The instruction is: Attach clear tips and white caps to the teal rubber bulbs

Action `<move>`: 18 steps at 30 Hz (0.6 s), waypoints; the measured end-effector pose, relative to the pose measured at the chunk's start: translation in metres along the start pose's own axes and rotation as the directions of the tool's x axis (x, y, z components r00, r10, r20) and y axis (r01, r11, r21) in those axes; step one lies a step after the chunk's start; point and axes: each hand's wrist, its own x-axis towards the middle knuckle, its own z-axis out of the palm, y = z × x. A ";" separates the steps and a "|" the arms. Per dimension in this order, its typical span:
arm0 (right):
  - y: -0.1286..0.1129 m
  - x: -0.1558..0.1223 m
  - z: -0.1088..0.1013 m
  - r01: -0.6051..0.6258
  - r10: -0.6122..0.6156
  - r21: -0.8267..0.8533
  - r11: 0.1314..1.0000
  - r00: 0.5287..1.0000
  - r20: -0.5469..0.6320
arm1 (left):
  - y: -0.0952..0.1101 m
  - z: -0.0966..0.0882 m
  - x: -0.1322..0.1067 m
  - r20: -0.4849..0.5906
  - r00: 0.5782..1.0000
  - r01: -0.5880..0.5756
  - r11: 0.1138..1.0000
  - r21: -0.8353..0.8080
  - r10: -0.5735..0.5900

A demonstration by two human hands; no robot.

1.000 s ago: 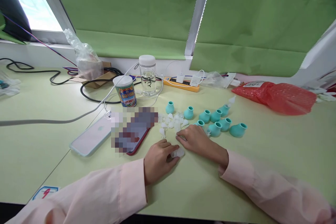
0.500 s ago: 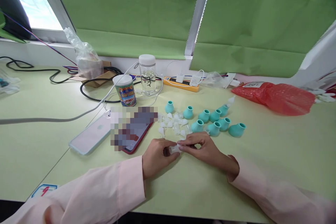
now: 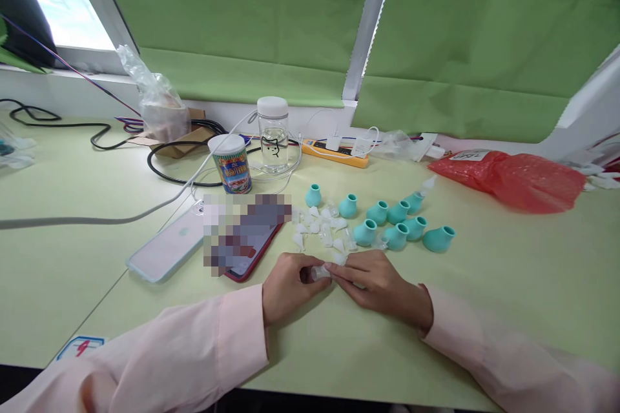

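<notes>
My left hand (image 3: 293, 287) is closed, thumb and fingers around a small clear plastic tube (image 3: 318, 272) with its open end facing left. The fingertips of my right hand (image 3: 380, 281) press together on the tube's right end, hiding it. A white tip (image 3: 340, 258) shows just behind those fingers; whether it is joined to the tube I cannot tell. Beyond my hands lies a loose group of white pointed nozzles (image 3: 314, 227) and clear tubes (image 3: 326, 236). Several teal rubber bulbs (image 3: 364, 232) stand or lean right of them, one bulb (image 3: 414, 202) with a white nozzle fitted.
Left of my hands lie a phone in a red case (image 3: 259, 248) and a pale phone (image 3: 169, 245). Behind are a noodle cup (image 3: 233, 171), a water bottle (image 3: 274, 142), an orange power strip (image 3: 334, 152) and cables. A red plastic bag (image 3: 513, 181) is at back right.
My right hand has turned slightly and its fingers have shifted along the tube, showing more of the white tip behind them. My left hand keeps its hold.
</notes>
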 end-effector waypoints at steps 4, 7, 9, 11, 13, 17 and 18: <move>0.001 -0.003 0.001 0.073 -0.072 -0.146 0.987 0.997 0.013 | 0.000 0.001 0.000 -0.006 1.000 -0.002 1.000 0.004 0.002; -0.002 -0.002 0.002 0.050 -0.051 -0.099 0.994 0.999 -0.013 | -0.001 0.001 0.000 -0.011 1.000 -0.009 1.000 0.018 0.009; -0.003 -0.002 0.003 0.027 -0.029 -0.034 0.999 0.999 -0.038 | -0.001 0.001 0.000 -0.007 1.000 -0.011 1.000 0.023 0.012; -0.004 -0.001 0.003 0.009 -0.008 0.023 1.000 0.998 -0.057 | -0.001 0.000 0.000 0.006 1.000 -0.010 1.000 0.013 0.010; -0.005 -0.001 0.004 -0.008 0.013 0.072 0.997 0.998 -0.066 | -0.002 0.000 0.000 0.012 1.000 -0.004 1.000 -0.012 0.004; -0.006 -0.001 0.004 -0.060 0.072 0.190 0.980 0.996 -0.057 | -0.002 -0.001 0.000 0.021 1.000 0.012 0.998 -0.057 -0.011; -0.006 -0.001 0.004 -0.072 0.084 0.214 0.974 0.995 -0.048 | -0.001 -0.001 0.000 0.024 1.000 0.010 0.998 -0.062 -0.008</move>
